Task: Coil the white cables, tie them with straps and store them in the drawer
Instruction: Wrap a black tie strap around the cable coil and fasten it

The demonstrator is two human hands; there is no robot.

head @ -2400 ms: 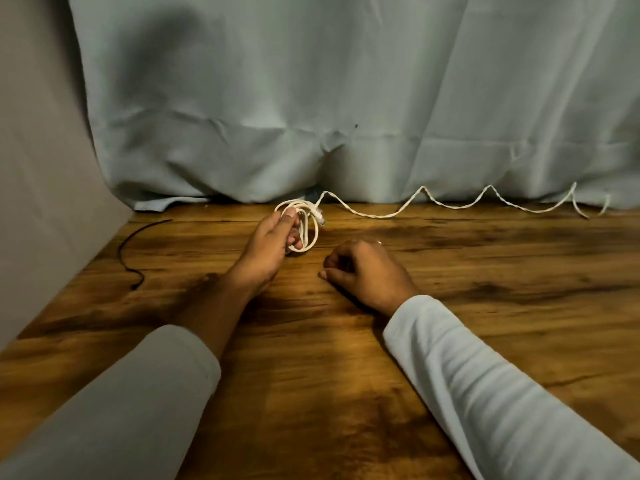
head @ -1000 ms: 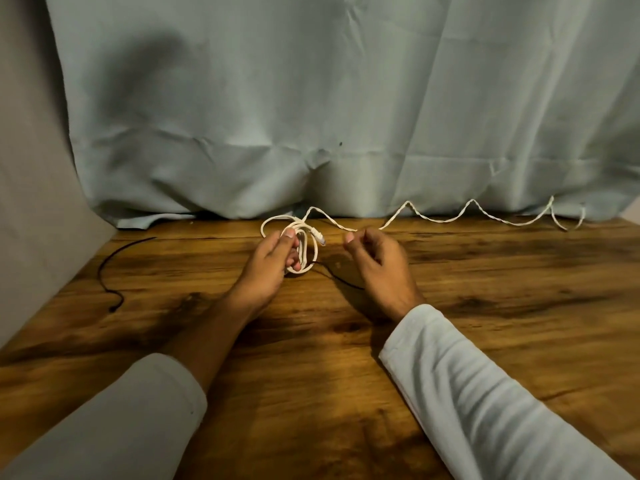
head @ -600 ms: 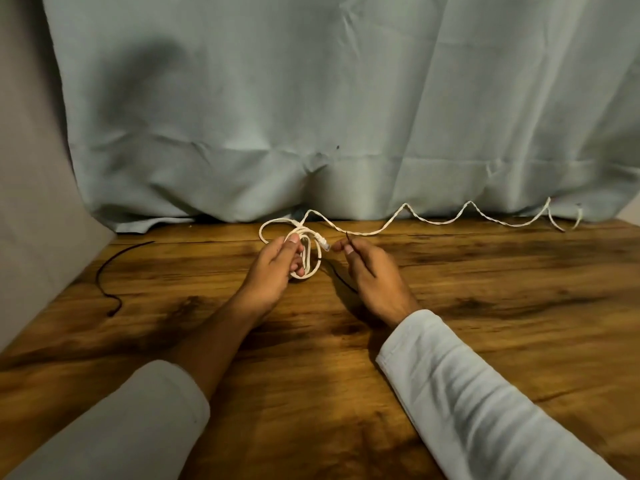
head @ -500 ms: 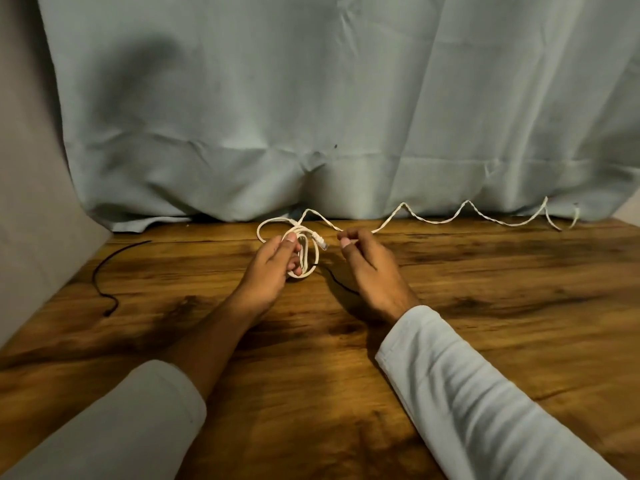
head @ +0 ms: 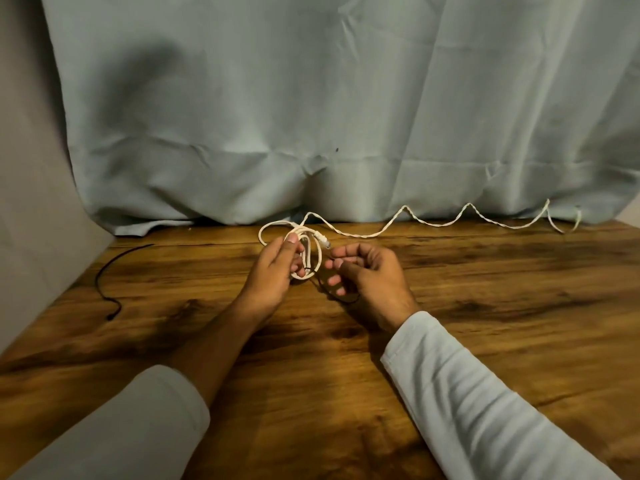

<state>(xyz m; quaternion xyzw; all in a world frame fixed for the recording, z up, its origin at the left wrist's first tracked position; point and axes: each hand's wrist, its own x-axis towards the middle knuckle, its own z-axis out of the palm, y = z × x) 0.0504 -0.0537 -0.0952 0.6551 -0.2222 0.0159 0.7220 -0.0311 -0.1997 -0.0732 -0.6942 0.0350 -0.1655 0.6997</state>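
Coil (head: 320, 258) of white cable sits at the back middle of the counter (head: 502, 323). Our L hand (head: 277, 271) holds it, fingers pinched round the loops. R hand (head: 367, 275) is curled just beside it, by a thin black strap (head: 327, 292); can't tell if it grips. Long tail (head: 403, 207) lies loose by the curtain (head: 311, 116), so coiling isn't done. No tie yet. 2nd strap (head: 98, 277) waits at left. No drawer in sight.

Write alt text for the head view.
A left hand holds a small coil of white cable over a wooden table, while the right hand curls beside it over a thin black strap. The cable's loose tail zigzags right along a grey-blue curtain.
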